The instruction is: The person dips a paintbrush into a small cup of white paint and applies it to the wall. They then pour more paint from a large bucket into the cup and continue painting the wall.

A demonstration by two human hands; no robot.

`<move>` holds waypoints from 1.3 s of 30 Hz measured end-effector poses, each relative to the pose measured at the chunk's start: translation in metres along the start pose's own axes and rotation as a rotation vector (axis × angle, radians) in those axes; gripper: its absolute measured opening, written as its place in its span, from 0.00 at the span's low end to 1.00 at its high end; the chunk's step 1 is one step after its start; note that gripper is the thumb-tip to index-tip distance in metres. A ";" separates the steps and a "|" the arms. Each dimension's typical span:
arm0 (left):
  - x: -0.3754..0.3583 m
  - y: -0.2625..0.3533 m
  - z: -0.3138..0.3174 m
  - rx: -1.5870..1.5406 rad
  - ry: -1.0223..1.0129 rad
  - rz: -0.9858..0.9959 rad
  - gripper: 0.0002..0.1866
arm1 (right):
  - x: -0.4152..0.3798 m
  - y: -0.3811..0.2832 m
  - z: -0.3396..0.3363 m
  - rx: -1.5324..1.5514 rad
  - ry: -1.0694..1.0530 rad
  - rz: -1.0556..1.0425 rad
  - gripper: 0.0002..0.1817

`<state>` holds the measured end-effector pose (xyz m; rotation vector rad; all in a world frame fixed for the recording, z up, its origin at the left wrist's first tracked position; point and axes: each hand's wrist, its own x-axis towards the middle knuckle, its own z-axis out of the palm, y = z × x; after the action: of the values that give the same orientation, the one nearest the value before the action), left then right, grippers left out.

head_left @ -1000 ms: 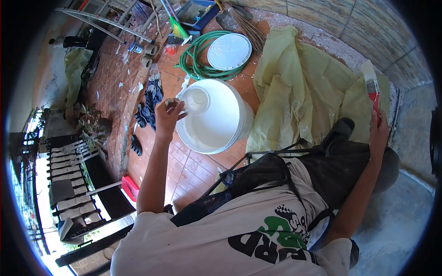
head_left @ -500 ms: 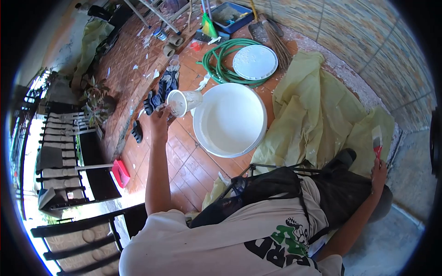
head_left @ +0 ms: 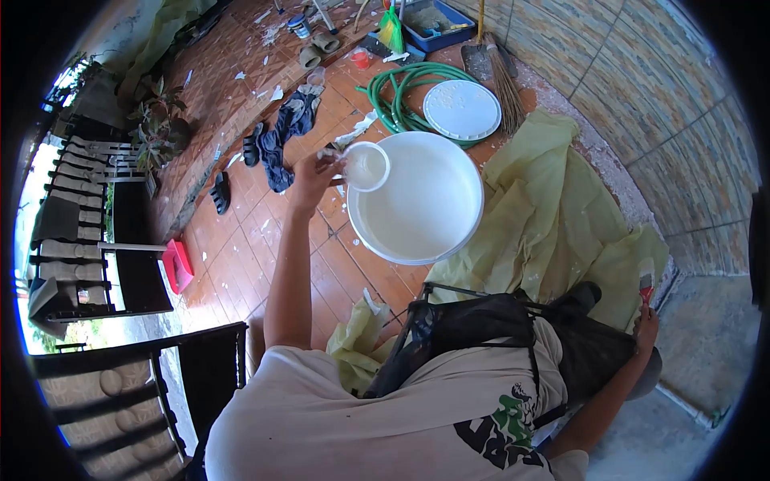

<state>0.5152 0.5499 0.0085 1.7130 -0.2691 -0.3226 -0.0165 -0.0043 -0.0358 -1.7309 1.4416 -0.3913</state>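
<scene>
My left hand (head_left: pixel 314 178) is closed round a small white cup (head_left: pixel 368 167), held over the left rim of a large white bucket (head_left: pixel 417 200). The cup's mouth faces the camera, and its inside looks whitish. The bucket stands on the tiles, with white material inside. Off to the right, my right hand (head_left: pixel 645 327) grips the red handle of a paintbrush (head_left: pixel 646 282), bristles pointing up, above the yellow-green sheet (head_left: pixel 553 200).
Behind the bucket lie a white lid (head_left: pixel 462 110), a green hose (head_left: pixel 387 100) and a straw broom (head_left: pixel 505 88). Dark cloth (head_left: pixel 285 136) and black sandals (head_left: pixel 220 192) lie left. A red dustpan (head_left: pixel 178 266) is further left, and a tiled wall (head_left: pixel 642 96) rises right.
The cup has moved from the bucket's left side to over its rim, and its mouth has turned toward the camera. The whole view has shifted, and the brush appears slightly lower.
</scene>
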 end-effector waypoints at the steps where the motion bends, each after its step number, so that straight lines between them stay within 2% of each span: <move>1: -0.002 -0.006 0.012 -0.022 -0.039 -0.013 0.07 | -0.001 -0.001 0.000 0.001 -0.014 0.008 0.18; 4: -0.015 -0.017 0.058 -0.007 -0.034 -0.086 0.08 | -0.003 0.000 -0.001 0.012 -0.032 0.008 0.18; 8: -0.041 -0.020 0.083 -0.038 -0.035 -0.114 0.09 | -0.006 0.016 -0.010 -0.003 0.008 0.016 0.17; 11: -0.060 -0.013 0.078 -0.062 -0.062 -0.104 0.09 | -0.007 0.011 -0.010 -0.005 0.024 0.059 0.17; 13: -0.064 -0.021 0.070 -0.097 -0.080 -0.104 0.10 | -0.014 0.006 -0.010 0.101 -0.028 0.016 0.17; 15: -0.063 -0.031 0.062 -0.185 -0.030 -0.063 0.10 | -0.019 0.003 -0.008 0.125 0.008 -0.001 0.17; 21: -0.036 -0.051 0.057 -0.226 -0.027 -0.033 0.11 | -0.021 -0.031 0.007 0.024 0.025 0.001 0.15; 23: -0.029 -0.058 0.063 -0.096 -0.001 -0.034 0.11 | -0.028 -0.060 0.019 0.179 -0.107 -0.062 0.14; 24: -0.024 -0.069 0.065 -0.041 -0.031 0.012 0.11 | -0.046 -0.088 0.034 0.353 -0.149 -0.112 0.14; 26: -0.022 -0.077 0.076 0.004 -0.002 0.038 0.10 | -0.055 -0.116 0.069 0.471 -0.162 -0.345 0.12; 28: -0.015 -0.075 0.086 0.059 0.015 0.080 0.10 | -0.073 -0.147 0.113 0.358 -0.171 -0.475 0.10; 30: -0.015 -0.071 0.089 0.226 0.068 0.164 0.11 | -0.108 -0.181 0.159 0.437 -0.294 -0.277 0.10; 32: -0.020 -0.059 0.086 0.318 0.068 0.196 0.11 | -0.125 -0.186 0.195 0.320 -0.431 -0.434 0.11; 33: -0.023 -0.053 0.084 0.405 0.071 0.233 0.10 | -0.138 -0.190 0.205 0.316 -0.437 -0.431 0.11; 35: -0.028 -0.044 0.079 0.429 0.097 0.246 0.10 | -0.157 -0.192 0.216 -0.269 -0.197 -0.981 0.11; 39: -0.029 -0.050 0.074 0.477 0.140 0.264 0.10 | -0.150 -0.165 0.218 -0.336 -0.264 -0.984 0.12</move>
<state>0.4615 0.5007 -0.0499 2.1267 -0.4927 0.0652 0.1995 0.2190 -0.0055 -2.5847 0.3909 -0.4089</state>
